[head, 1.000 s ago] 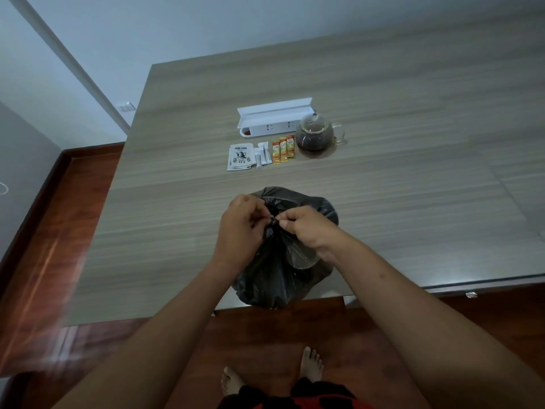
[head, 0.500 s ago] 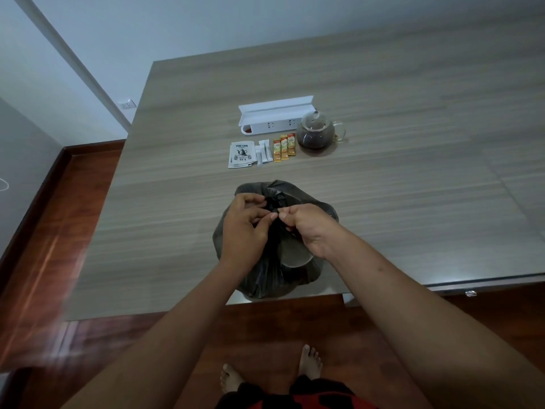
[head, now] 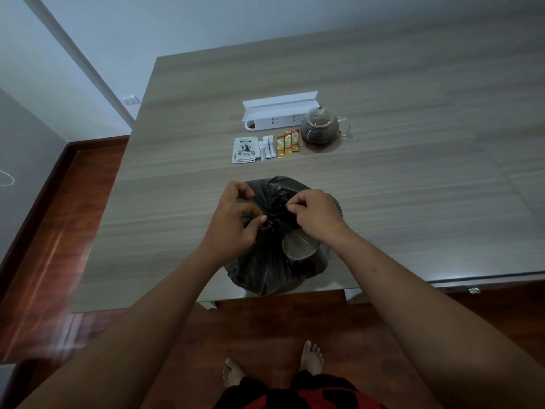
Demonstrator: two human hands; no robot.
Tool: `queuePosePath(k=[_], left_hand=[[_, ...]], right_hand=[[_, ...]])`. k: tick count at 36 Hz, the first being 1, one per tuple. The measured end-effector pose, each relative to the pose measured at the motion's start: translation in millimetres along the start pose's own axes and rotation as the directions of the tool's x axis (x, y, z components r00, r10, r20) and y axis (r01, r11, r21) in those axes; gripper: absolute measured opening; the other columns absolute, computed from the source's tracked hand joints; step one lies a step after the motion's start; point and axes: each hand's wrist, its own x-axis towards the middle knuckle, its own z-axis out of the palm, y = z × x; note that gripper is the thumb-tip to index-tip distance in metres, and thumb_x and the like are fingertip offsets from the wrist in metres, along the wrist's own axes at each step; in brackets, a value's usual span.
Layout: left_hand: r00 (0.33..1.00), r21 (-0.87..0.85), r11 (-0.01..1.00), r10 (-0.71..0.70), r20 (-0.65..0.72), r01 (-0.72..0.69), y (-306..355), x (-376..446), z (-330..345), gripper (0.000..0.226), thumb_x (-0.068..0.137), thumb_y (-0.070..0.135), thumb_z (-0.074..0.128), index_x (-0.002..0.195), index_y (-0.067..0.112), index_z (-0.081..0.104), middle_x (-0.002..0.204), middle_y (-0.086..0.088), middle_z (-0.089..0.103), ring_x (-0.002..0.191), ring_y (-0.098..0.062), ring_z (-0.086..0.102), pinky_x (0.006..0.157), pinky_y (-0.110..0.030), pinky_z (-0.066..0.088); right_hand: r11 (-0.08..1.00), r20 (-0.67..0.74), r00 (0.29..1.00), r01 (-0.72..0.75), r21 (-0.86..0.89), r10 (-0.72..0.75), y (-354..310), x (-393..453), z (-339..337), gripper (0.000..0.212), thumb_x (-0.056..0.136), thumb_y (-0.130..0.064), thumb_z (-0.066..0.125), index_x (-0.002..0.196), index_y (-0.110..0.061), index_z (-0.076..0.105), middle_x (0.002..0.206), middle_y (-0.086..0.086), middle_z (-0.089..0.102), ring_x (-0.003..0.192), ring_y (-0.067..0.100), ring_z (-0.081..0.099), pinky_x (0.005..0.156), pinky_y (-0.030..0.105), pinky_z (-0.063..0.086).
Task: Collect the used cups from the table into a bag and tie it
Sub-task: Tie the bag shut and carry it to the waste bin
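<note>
A black plastic bag (head: 267, 270) stands bulging at the near edge of the wooden table (head: 383, 187), its top gathered into a bunch. The round outline of a cup (head: 299, 246) presses against the plastic on its right side. My left hand (head: 233, 219) pinches the gathered plastic from the left with thumb and fingers curled. My right hand (head: 315, 214) pinches another strand of the bag's neck from the right. The two hands are slightly apart, with the twisted neck between them.
Farther back on the table lie a white power strip box (head: 280, 113), a glass teapot (head: 321, 129) of dark tea, a tea packet (head: 244, 150), white sachets (head: 267, 149) and orange sachets (head: 287, 143). My bare feet stand on the dark wooden floor (head: 73, 231).
My hands have drawn apart a little at the bag's neck, each keeping its pinch on the plastic. The bag has shifted slightly onto the table.
</note>
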Motion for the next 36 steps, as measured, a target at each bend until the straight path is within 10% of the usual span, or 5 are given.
queuePosePath(k=[6,13,21,32,36], left_hand=[[0.996,0.010,0.998,-0.069,-0.049,0.070,1,-3,3,0.010,0.078,0.007,0.079,0.073,0.000,0.073,0.104,-0.009,0.046,0.103,-0.022,0.050,0.084,-0.031,0.047],[0.981,-0.017,0.981,-0.193,-0.009,0.193,-8,-2,8,0.010,0.085,0.022,0.074,0.077,0.019,0.070,0.086,0.004,0.058,0.081,-0.008,0.055,0.067,-0.006,0.036],[0.947,-0.103,0.942,-0.312,0.074,0.318,-12,1,18,0.014,0.092,0.027,0.066,0.080,0.025,0.061,0.075,0.012,0.062,0.071,0.006,0.057,0.060,-0.007,0.039],[0.913,-0.148,0.918,-0.327,0.243,0.368,-10,0,12,0.046,0.074,0.028,0.085,0.114,0.020,0.066,0.110,0.002,0.066,0.099,-0.009,0.062,0.087,-0.024,0.050],[0.920,-0.096,0.927,-0.338,0.198,0.362,-9,-2,16,0.034,0.075,0.014,0.084,0.103,0.021,0.067,0.095,0.006,0.066,0.087,-0.009,0.063,0.076,-0.017,0.048]], right_hand=[[0.999,-0.030,0.999,0.026,-0.048,-0.028,2,0,2,0.011,0.091,-0.013,0.065,0.091,-0.016,0.075,0.079,-0.010,0.060,0.065,-0.010,0.045,0.052,-0.004,0.032],[0.995,0.007,0.997,0.082,-0.064,-0.081,5,-4,1,0.011,0.093,-0.023,0.065,0.096,-0.020,0.075,0.087,-0.011,0.064,0.078,-0.001,0.054,0.060,0.001,0.028],[0.956,0.130,0.982,0.169,-0.241,-0.141,5,-15,14,0.026,0.084,-0.034,0.073,0.108,-0.024,0.072,0.111,-0.004,0.069,0.110,0.019,0.056,0.101,0.042,0.044],[0.979,0.032,0.995,0.100,-0.175,-0.096,7,-16,18,0.009,0.088,-0.025,0.069,0.096,-0.025,0.075,0.099,-0.004,0.073,0.102,0.020,0.063,0.095,0.047,0.048],[0.980,0.030,0.994,0.110,-0.168,-0.106,9,-16,20,0.007,0.089,-0.025,0.068,0.093,-0.025,0.074,0.097,-0.005,0.073,0.102,0.020,0.062,0.096,0.049,0.046]])
